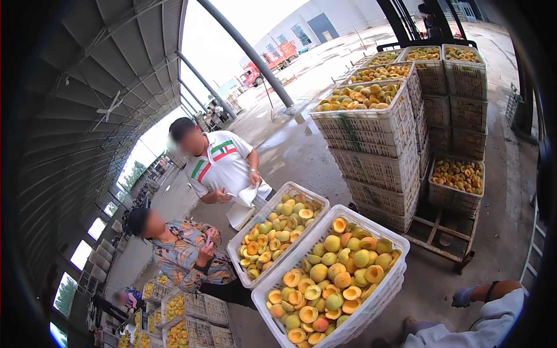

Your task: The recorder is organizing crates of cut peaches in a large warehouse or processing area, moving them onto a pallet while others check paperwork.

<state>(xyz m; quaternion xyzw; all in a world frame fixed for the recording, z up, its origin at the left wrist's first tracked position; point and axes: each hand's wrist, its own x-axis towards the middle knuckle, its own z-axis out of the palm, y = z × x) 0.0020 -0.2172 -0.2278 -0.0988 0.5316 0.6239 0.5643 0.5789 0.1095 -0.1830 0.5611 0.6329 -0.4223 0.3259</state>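
Observation:
My right hand (463,297), in a grey-blue glove, is at the lower right, apart from the crates. A dark band circles that forearm, and the sleeve is pale grey. Its fingers are too small and unclear to read. My left hand is out of the picture. Nearest in front is a white plastic crate (380,297), on top of a stack, heaped with halved yellow peaches (319,271), cut faces orange. Beside it to the left is another white crate (309,192) of peach halves.
A person in a white shirt (225,149) holds papers; another in a patterned shirt (184,249) holds a small pink object. Tall stacked crates (371,165) of peaches stand at right, near a low metal frame (438,238). More crates (197,307) line the lower left.

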